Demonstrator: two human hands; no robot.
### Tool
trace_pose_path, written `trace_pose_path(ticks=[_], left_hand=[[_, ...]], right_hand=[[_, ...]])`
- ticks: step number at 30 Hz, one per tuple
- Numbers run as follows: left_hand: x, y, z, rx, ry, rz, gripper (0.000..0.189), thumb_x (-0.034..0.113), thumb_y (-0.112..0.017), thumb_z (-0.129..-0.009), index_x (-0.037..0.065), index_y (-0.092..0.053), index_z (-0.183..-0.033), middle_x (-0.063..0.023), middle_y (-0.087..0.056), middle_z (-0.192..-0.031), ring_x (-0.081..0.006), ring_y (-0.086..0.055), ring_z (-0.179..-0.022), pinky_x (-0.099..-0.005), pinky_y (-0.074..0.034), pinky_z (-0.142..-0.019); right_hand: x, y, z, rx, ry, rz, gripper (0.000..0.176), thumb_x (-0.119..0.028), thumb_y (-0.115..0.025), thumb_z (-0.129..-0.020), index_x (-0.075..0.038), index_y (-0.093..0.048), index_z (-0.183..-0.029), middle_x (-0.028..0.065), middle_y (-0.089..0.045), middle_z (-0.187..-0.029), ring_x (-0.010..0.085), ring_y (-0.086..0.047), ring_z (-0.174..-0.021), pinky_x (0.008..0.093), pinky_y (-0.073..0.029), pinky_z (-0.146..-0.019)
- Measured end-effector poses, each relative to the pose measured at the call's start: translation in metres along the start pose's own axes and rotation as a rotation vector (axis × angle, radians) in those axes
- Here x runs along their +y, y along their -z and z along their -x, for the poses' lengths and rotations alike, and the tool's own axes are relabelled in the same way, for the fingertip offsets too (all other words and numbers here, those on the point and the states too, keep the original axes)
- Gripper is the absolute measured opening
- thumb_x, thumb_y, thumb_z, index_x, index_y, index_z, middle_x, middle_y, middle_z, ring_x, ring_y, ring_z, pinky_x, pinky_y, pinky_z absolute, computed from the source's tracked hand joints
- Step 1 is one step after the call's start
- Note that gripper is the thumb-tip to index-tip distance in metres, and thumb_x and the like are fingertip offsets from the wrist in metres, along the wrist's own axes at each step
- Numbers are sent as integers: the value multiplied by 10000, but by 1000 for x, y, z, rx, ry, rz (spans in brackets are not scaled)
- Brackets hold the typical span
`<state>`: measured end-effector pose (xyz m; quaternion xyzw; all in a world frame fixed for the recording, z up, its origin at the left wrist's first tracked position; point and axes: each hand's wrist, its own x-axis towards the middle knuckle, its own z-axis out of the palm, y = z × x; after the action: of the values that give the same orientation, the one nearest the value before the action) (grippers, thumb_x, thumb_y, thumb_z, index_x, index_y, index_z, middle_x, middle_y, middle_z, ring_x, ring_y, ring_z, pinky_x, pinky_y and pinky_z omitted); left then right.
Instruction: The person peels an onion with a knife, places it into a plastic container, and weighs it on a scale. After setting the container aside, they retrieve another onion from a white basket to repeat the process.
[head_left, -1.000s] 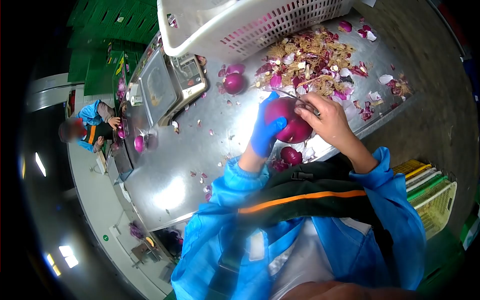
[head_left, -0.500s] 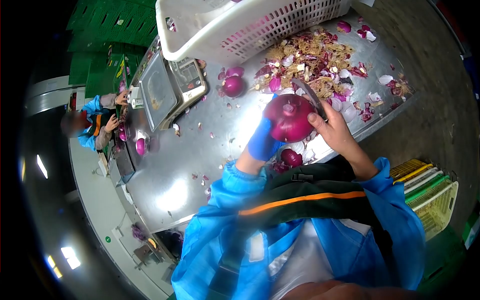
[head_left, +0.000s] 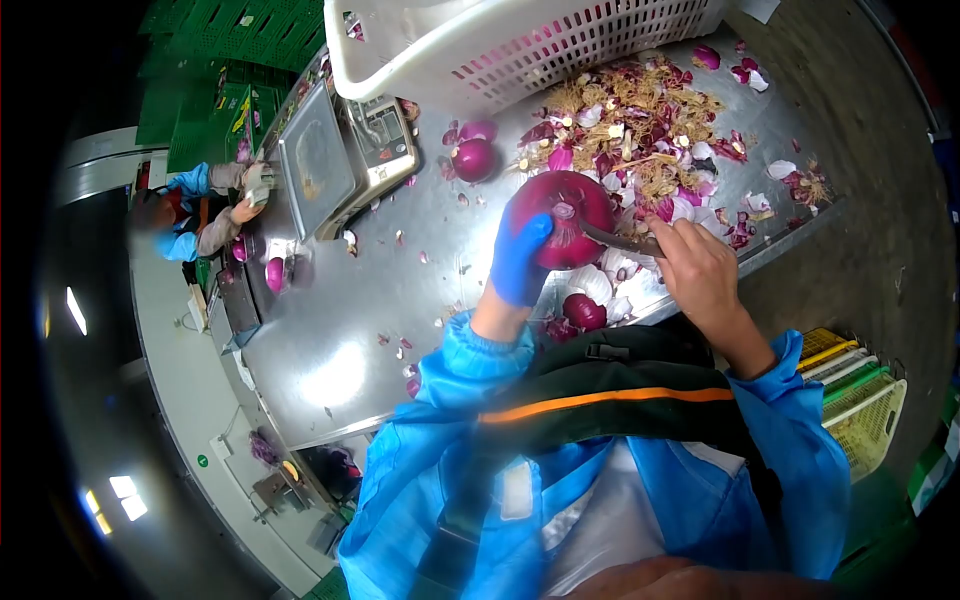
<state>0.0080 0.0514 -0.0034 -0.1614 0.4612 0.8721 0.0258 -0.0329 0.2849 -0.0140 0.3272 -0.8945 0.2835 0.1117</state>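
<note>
My left hand (head_left: 520, 262), in a blue glove, grips a large red onion (head_left: 573, 205) from its left side, with the stem end facing up. In my right hand (head_left: 697, 270), bare, is a knife (head_left: 625, 241). Its blade points left and its tip meets the onion near the stem end. Part of the handle is hidden by the fingers. Below the onion, a smaller red onion (head_left: 584, 311) lies among white and purple skins near the table's near edge. Another red onion (head_left: 474, 160) rests farther off on the metal table (head_left: 400, 290).
A white perforated basket (head_left: 530, 60) stands at the far side beside a weighing scale (head_left: 350, 160). Roots and peelings (head_left: 650, 120) are heaped near it. At left, a co-worker (head_left: 185, 215) has both hands by the table. Stacked plastic baskets (head_left: 860, 400) are at right.
My right hand has swung the knife down from the onion's upper right side, so its tip now reaches the stem end. The onion has shifted slightly left and tilted.
</note>
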Motion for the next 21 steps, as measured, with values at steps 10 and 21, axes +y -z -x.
trace_pose_path(ticks=[10, 21], left_hand=[[-6, -11, 7, 43, 111, 69, 652, 257, -690, -837, 11, -437, -1386, -161, -557, -1309, -281, -564, -1203, -411, -456, -1044], [-11, -2, 1, 43, 96, 70, 619, 220, -677, -856, 10, -432, -1384, -158, -553, -1300, -282, -566, -1196, -408, -461, -1040]], right_hand=[[7, -11, 1, 80, -40, 50, 396, -48, -648, -738, -98, -673, -1130, 22, -506, -724, 182, -566, -643, 313, -469, -540], [5, -16, 10, 88, -12, 122, 374, -65, -662, -763, -103, -683, -1135, 18, -507, -721, 177, -553, -620, 316, -457, -520]])
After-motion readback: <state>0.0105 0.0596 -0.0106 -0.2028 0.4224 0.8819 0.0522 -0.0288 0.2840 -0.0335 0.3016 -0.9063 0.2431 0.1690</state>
